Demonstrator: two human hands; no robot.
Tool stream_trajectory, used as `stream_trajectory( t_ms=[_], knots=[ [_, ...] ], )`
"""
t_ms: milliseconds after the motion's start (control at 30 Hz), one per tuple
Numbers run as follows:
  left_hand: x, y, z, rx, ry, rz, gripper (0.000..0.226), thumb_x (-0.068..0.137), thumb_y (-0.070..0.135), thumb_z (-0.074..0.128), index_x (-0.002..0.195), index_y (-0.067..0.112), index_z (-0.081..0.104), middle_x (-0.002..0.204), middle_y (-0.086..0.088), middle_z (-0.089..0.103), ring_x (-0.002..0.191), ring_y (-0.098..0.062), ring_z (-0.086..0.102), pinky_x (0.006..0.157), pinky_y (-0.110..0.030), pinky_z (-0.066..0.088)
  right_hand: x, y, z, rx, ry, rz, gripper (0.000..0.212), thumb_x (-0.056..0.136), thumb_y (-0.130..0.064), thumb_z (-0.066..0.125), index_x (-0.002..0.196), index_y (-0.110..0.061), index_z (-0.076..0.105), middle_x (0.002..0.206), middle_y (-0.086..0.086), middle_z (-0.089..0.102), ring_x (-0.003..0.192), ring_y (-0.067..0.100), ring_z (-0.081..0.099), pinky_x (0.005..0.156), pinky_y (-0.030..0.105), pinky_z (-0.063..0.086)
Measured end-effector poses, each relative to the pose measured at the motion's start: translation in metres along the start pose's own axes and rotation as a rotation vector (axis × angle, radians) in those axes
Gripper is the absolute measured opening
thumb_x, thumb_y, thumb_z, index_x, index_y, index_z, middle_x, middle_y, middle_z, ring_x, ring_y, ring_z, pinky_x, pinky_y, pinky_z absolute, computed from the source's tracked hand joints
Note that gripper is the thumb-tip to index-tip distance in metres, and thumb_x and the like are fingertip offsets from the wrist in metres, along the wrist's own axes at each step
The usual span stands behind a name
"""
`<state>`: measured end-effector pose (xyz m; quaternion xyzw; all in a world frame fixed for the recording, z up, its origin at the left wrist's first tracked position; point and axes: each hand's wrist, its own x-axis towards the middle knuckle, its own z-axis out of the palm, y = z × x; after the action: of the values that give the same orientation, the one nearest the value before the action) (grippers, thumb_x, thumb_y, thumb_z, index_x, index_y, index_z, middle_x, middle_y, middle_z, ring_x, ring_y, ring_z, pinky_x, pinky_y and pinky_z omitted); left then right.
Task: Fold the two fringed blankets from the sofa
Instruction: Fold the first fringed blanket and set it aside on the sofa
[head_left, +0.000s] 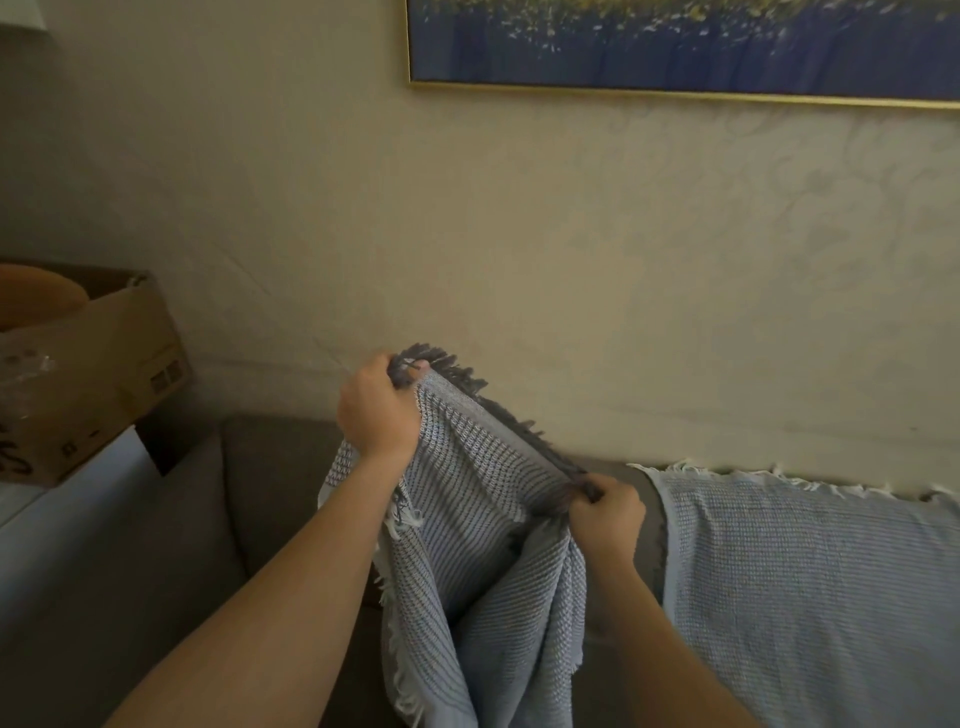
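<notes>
A blue-grey woven blanket with a dark fringed edge hangs in the air in front of the grey sofa. My left hand grips one fringed corner, held higher. My right hand grips the same fringed edge lower and to the right. The cloth droops between and below both hands, with white fringe along its left side. A second, lighter blue blanket with white fringe lies draped over the sofa's back and seat at the right.
A cardboard box sits on a white surface at the left, beside the sofa arm. A beige wall rises behind the sofa. A framed blue painting hangs at the upper right.
</notes>
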<state>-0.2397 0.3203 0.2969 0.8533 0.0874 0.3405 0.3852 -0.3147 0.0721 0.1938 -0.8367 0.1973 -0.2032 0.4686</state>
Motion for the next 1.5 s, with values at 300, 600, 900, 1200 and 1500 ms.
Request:
stream_trajectory(
  t_ms=[300,600,900,1200,1500],
  knots=[
    [0.0,0.005,0.003,-0.173,0.041,0.048,0.036,0.094,0.052,0.074,0.079,0.021,0.065,0.068,0.007,0.064,0.061,-0.017,0.056,0.054,-0.031,0.037,0.013,-0.017,0.003,-0.249,-0.131,0.056,0.026,0.079,0.002,0.063,0.096,-0.008,0.081,0.078,0.006,0.073,0.078,0.027,0.066,0.067,0.035,0.054],
    [-0.007,-0.001,0.002,-0.231,-0.061,0.0,0.028,0.093,0.042,0.078,0.08,0.022,0.063,0.068,0.018,0.059,0.063,0.001,0.055,0.054,-0.021,0.037,0.019,-0.015,0.003,-0.267,-0.078,0.132,0.021,0.08,0.001,0.063,0.065,-0.014,0.065,0.068,0.01,0.065,0.068,0.033,0.059,0.062,0.036,0.045],
    [0.002,-0.003,0.002,-0.472,-0.15,-0.313,0.026,0.11,0.035,0.053,0.119,0.011,0.055,0.109,-0.002,0.062,0.109,-0.027,0.065,0.092,-0.041,0.053,0.03,-0.048,0.013,0.203,0.021,0.151,0.035,0.092,0.003,0.048,0.114,-0.015,0.067,0.101,0.011,0.071,0.087,0.029,0.065,0.076,0.042,0.056],
    [-0.001,0.009,-0.01,-0.716,-0.366,-0.466,0.045,0.109,0.046,0.051,0.135,0.011,0.059,0.124,-0.004,0.068,0.121,-0.023,0.066,0.102,-0.04,0.055,0.033,-0.091,0.017,0.342,0.002,-0.081,0.025,0.107,-0.005,0.04,0.109,-0.02,0.06,0.094,0.0,0.063,0.075,0.015,0.056,0.067,0.033,0.044],
    [-0.02,0.029,-0.011,-0.283,-0.971,0.141,0.046,0.063,0.057,0.096,0.099,0.035,0.079,0.096,0.014,0.081,0.096,-0.005,0.076,0.092,-0.036,0.061,0.025,-0.106,0.024,0.204,-0.16,-0.381,0.005,0.09,-0.014,0.071,0.092,-0.018,0.074,0.08,-0.006,0.074,0.075,0.012,0.068,0.065,0.031,0.052]
  ],
)
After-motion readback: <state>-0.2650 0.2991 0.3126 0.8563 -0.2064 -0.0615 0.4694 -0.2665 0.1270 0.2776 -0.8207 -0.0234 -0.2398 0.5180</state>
